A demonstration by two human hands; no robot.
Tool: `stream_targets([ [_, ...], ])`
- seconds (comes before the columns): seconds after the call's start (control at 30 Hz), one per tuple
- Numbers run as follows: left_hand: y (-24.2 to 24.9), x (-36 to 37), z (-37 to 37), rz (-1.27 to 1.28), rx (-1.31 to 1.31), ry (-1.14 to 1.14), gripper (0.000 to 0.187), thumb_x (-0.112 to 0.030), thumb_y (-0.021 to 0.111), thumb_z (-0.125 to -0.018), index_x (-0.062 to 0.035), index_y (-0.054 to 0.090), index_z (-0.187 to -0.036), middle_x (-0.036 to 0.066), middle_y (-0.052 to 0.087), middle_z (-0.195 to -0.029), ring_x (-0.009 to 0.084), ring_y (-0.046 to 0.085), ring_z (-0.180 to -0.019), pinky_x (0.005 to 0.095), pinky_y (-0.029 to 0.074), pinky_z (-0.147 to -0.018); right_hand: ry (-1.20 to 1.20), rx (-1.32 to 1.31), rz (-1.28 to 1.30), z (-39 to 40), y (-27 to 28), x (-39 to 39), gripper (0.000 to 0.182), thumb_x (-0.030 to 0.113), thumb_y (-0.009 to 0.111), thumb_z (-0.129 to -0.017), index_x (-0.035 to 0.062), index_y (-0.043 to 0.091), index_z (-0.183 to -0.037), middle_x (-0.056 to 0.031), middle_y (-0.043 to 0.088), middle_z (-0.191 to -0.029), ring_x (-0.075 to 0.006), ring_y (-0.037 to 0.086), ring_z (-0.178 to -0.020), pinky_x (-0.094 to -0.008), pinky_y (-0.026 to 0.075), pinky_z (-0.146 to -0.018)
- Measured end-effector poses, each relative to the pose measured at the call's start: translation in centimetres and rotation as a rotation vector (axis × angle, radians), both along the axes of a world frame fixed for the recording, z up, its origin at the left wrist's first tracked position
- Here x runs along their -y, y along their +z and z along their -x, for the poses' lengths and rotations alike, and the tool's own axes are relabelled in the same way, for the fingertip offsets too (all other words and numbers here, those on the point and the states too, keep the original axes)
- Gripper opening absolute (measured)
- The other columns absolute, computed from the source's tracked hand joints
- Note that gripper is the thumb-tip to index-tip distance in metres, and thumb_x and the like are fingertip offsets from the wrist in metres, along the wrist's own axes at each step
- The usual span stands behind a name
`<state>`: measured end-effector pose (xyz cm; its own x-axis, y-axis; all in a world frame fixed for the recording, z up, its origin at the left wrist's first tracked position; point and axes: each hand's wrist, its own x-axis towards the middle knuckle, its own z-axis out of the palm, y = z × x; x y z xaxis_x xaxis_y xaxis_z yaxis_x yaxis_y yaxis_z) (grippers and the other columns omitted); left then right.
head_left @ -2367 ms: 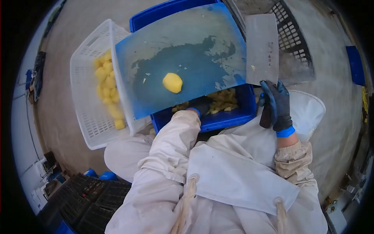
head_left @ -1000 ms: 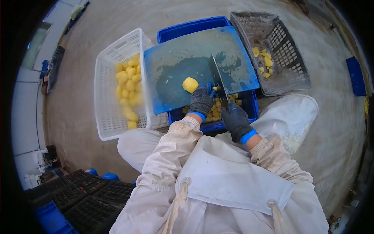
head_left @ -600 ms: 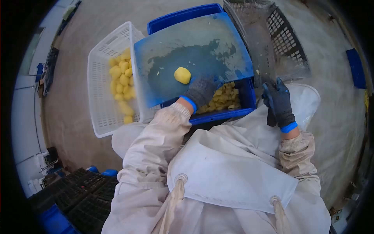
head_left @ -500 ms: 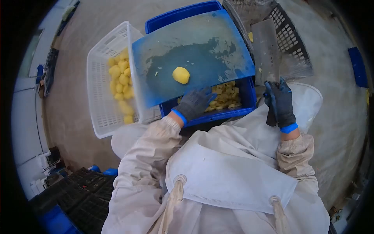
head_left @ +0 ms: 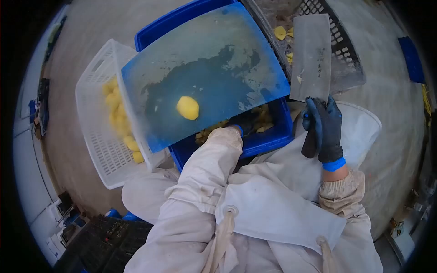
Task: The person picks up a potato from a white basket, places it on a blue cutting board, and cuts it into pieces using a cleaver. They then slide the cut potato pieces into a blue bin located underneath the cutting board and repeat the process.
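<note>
My right hand (head_left: 324, 125), in a dark glove, is closed around the handle of a broad cleaver (head_left: 311, 59), whose blade points away from me. My left hand (head_left: 248, 122) reaches into the blue bin (head_left: 268, 143) among cut potato pieces (head_left: 263, 119); its fingers are hidden in shadow and under the board's edge. Across the bin lies a wet blue cutting board (head_left: 214, 68). One peeled potato (head_left: 188, 108) rests on it, left of the middle, with small scraps nearby.
A white basket (head_left: 102, 159) of whole peeled potatoes stands at the left, against the board. Behind the cleaver is a black crate (head_left: 339, 45) lined with clear plastic, with yellow pieces in it. Dark crates (head_left: 104, 245) sit at the lower left.
My left hand has gone from above the bin's near edge down into the cut pieces. The cleaver stays in my right hand. The view has shifted, moving the board and basket leftward.
</note>
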<state>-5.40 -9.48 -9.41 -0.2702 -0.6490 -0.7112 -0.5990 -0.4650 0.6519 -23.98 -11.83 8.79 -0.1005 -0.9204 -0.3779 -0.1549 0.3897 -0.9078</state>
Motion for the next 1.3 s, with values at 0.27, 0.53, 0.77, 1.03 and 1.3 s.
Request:
stream_targets([
  [0.27, -0.7, -4.0, -4.1, -0.491, -0.807, 0.681, 0.042, -0.010, 0.055, -0.088, -0.0062, 0.045, -0.128, 0.013, 0.047, -0.130, 0.0208, 0.048, -0.118, 0.0301, 0.044, -0.092, 0.087, -0.055, 0.029, -0.5, -0.1, 0.3, 0.017, 0.014, 0.059, -0.088, 0.0001, 0.054, -0.096, -0.0039, 0.058, -0.066, -0.0085, 0.051, -0.051, -0.0221, 0.040, -0.045],
  [0.53, 4.0, -6.8, -5.7, -0.358, -1.181, 0.764, 0.037, -0.012, 0.053, -0.091, -0.0026, 0.044, -0.125, 0.013, 0.051, -0.122, 0.0180, 0.055, -0.104, 0.0273, 0.048, -0.087, 0.120, 0.030, 0.017, -0.1, -0.4, -0.3, 0.017, 0.014, 0.058, -0.088, 0.0008, 0.056, -0.099, -0.0035, 0.059, -0.067, -0.0082, 0.053, -0.052, -0.0212, 0.041, -0.045],
  [0.77, 5.5, -7.7, -6.2, -0.377, -0.978, 0.917, 0.036, -0.020, 0.055, -0.092, -0.0012, 0.049, -0.123, 0.008, 0.054, -0.111, 0.0140, 0.054, -0.092, 0.0241, 0.048, -0.080, 0.121, 0.085, -0.009, -0.1, -0.7, -0.8, 0.015, 0.015, 0.059, -0.087, 0.0029, 0.054, -0.095, -0.0024, 0.054, -0.065, -0.0074, 0.047, -0.048, -0.0208, 0.037, -0.044],
  [1.03, 9.6, -5.0, -6.7, 0.581, -0.154, 0.249, 0.036, -0.020, 0.057, -0.091, -0.0040, 0.051, -0.122, 0.010, 0.058, -0.110, 0.0200, 0.059, -0.094, 0.0325, 0.049, -0.080, 0.312, 0.195, -0.042, -0.2, -0.3, -2.0, 0.020, 0.015, 0.057, -0.089, 0.0037, 0.054, -0.106, -0.0026, 0.058, -0.073, -0.0070, 0.050, -0.058, -0.0201, 0.041, -0.049],
  [1.3, 8.3, -4.1, -6.3, 1.081, 0.377, 0.329, 0.045, -0.019, 0.065, -0.080, -0.0053, 0.048, -0.119, 0.019, 0.053, -0.109, 0.0364, 0.057, -0.092, 0.0430, 0.047, -0.081, 0.441, 0.086, -0.055, -0.6, -0.4, -3.7, 0.023, 0.013, 0.058, -0.086, 0.0009, 0.055, -0.105, -0.0064, 0.058, -0.073, -0.0122, 0.055, -0.061, -0.0290, 0.045, -0.055],
])
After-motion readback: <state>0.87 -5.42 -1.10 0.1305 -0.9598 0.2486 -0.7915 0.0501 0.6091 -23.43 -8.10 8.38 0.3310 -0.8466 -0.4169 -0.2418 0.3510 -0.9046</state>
